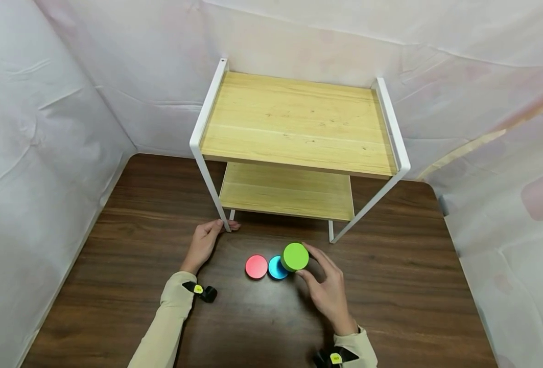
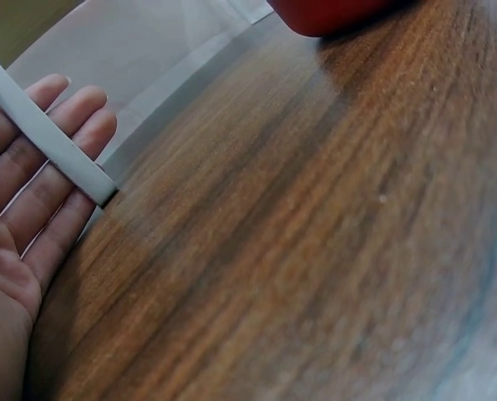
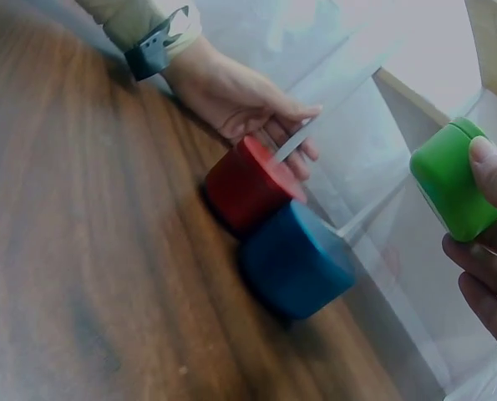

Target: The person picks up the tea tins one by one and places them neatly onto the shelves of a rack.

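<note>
My right hand [image 1: 328,291] pinches a green round tin [image 1: 295,256] between thumb and fingers, raised above the table; in the head view it partly overlaps a blue round tin [image 1: 278,268]. A red round tin [image 1: 256,267] stands on the table right beside the blue one. At the front left of a two-tier shelf [image 1: 299,128], my left hand [image 1: 204,243] holds the foot of a white leg [image 2: 52,138]. The left wrist view has the fingers [image 2: 43,196] stretched out behind this leg, with the thumb mostly out of frame.
The shelf has wooden boards and a white frame; its lower board [image 1: 287,191] lies under the top one. Its front right leg [image 1: 368,204] reaches the dark wood table [image 1: 404,286]. Pale cloth walls [image 1: 37,128] enclose the table's back and sides.
</note>
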A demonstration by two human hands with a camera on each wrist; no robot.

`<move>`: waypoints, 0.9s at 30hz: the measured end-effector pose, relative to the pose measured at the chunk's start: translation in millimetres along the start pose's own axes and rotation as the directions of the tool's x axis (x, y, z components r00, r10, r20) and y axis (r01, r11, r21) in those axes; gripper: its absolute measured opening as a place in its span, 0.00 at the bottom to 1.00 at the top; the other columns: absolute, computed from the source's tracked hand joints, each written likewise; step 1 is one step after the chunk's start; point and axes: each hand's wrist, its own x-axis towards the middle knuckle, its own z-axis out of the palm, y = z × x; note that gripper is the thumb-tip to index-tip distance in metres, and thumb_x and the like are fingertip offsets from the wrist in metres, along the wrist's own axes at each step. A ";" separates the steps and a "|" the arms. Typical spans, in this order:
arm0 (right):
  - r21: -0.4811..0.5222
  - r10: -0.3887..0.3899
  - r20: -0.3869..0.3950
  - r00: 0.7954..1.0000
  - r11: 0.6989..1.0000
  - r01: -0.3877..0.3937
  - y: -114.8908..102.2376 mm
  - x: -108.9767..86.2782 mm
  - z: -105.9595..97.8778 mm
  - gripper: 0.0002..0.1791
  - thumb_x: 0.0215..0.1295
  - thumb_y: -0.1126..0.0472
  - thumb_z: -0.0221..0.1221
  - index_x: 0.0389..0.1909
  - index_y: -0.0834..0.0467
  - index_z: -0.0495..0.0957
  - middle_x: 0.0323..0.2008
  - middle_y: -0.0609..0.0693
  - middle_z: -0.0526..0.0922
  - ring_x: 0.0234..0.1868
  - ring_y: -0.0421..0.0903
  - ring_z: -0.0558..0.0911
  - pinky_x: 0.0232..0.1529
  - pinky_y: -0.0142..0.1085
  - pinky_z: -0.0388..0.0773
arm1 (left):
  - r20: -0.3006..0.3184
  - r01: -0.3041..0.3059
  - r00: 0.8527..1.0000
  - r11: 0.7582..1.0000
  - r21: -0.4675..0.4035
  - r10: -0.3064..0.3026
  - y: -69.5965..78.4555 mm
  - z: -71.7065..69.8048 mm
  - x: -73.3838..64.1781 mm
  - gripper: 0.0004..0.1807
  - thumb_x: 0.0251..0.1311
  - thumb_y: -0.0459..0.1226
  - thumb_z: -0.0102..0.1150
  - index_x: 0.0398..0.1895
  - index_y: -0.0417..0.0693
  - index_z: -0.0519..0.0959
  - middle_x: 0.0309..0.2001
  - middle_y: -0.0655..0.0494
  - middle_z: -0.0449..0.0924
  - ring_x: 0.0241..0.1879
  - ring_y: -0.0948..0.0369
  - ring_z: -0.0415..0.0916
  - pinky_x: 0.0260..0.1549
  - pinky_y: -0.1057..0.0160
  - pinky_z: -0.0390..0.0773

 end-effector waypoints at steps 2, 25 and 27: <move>-0.001 -0.010 0.009 1.000 1.000 0.010 -3.5 2.3 -0.2 0.34 0.60 0.71 0.74 0.68 0.59 0.79 0.62 0.58 0.85 0.65 0.42 0.83 0.68 0.22 0.72 | 0.003 -0.002 1.000 1.000 0.005 0.002 0.1 0.3 -0.3 0.25 0.86 0.42 0.41 0.53 0.35 0.87 0.51 0.34 0.89 0.54 0.64 0.88 0.59 0.69 0.82; 0.038 -0.070 0.054 0.996 0.997 0.068 -32.4 29.1 -2.5 0.33 0.61 0.71 0.73 0.69 0.60 0.78 0.63 0.60 0.84 0.65 0.44 0.83 0.68 0.25 0.74 | -0.009 0.015 1.000 1.000 0.026 -0.014 0.2 0.3 -0.6 0.25 0.85 0.43 0.42 0.53 0.36 0.87 0.51 0.36 0.89 0.53 0.66 0.88 0.59 0.70 0.81; 0.034 -0.075 0.057 0.996 0.997 0.073 -33.1 31.2 -2.5 0.33 0.61 0.71 0.73 0.69 0.60 0.78 0.63 0.59 0.84 0.65 0.44 0.83 0.69 0.25 0.74 | -0.012 0.019 1.000 0.999 0.031 -0.019 0.4 0.5 -1.3 0.25 0.85 0.44 0.42 0.53 0.36 0.87 0.51 0.37 0.89 0.54 0.66 0.87 0.59 0.71 0.81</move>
